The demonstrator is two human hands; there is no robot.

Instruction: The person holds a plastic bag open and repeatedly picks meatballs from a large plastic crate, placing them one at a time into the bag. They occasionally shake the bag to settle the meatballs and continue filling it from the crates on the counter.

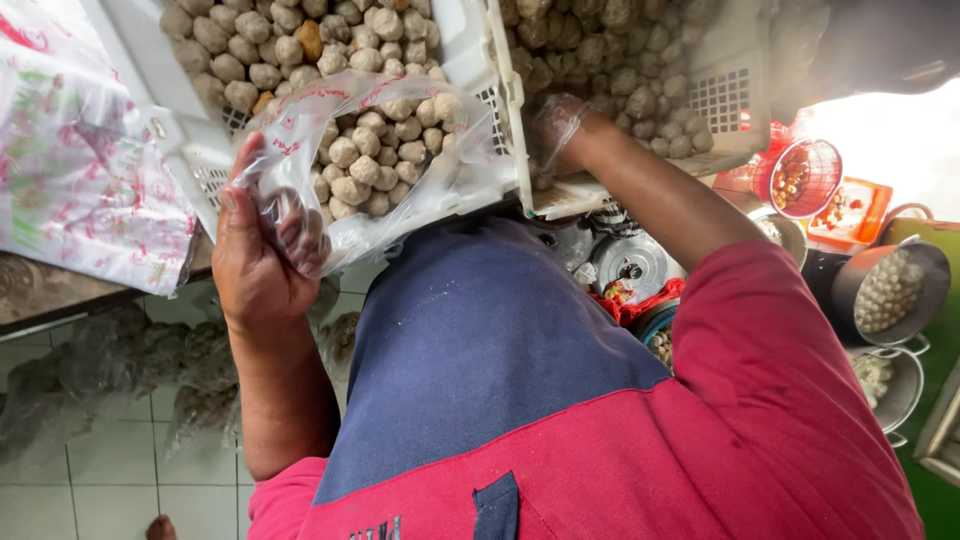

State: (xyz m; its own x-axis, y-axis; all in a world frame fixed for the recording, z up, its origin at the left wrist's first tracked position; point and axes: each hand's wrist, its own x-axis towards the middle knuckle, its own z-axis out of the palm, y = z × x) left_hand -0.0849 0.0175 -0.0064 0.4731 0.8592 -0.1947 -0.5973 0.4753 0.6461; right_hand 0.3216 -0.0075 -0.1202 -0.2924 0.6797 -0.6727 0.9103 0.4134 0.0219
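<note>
Clearly soft and slack, the clear plastic bag (385,160) in the upper middle of the frame sags under the grey-brown meatballs (375,150) already in it, and it rests partly on the rim of the left white crate (200,175). At upper left lies a printed plastic sheet (80,170). The left hand (262,255) sits at centre left with its fingers curled shut on the bag's gathered film, which looks thin and slippery; the load looks moderately heavy and loose, so a firm hold near the bunched mouth, with support beneath, would suit it best. Further right, the right hand (555,135), covered in thin plastic, reaches into the right white crate (725,100); whether its fingers are closed cannot be told. At far right stand metal pots (885,290) of pale balls.
</note>
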